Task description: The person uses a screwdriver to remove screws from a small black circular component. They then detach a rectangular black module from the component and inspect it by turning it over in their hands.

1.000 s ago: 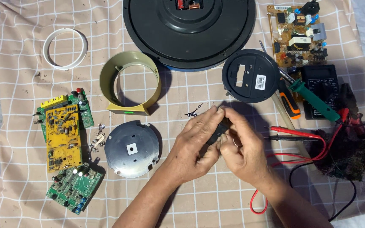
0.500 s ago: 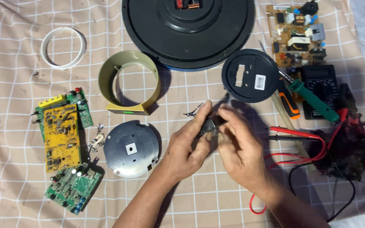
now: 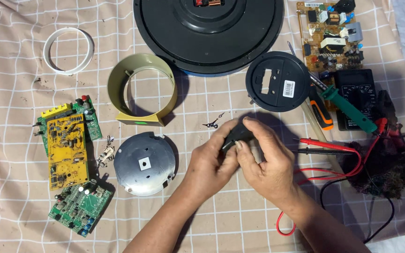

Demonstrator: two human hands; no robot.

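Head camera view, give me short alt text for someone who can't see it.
Two bare hands, left hand and right hand, grip a small black part over a checked cloth. Around them lie circuit boards, a metal disc, an olive ring and multimeter probes.

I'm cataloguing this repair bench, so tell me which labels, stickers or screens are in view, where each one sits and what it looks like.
White rectangular sticker: on the right part of the round black plastic disc, with dark barcode-like print.
Small green label: on the flat base of the olive-tan ring housing.
Black multimeter: right edge, partly covered; no lit screen visible.
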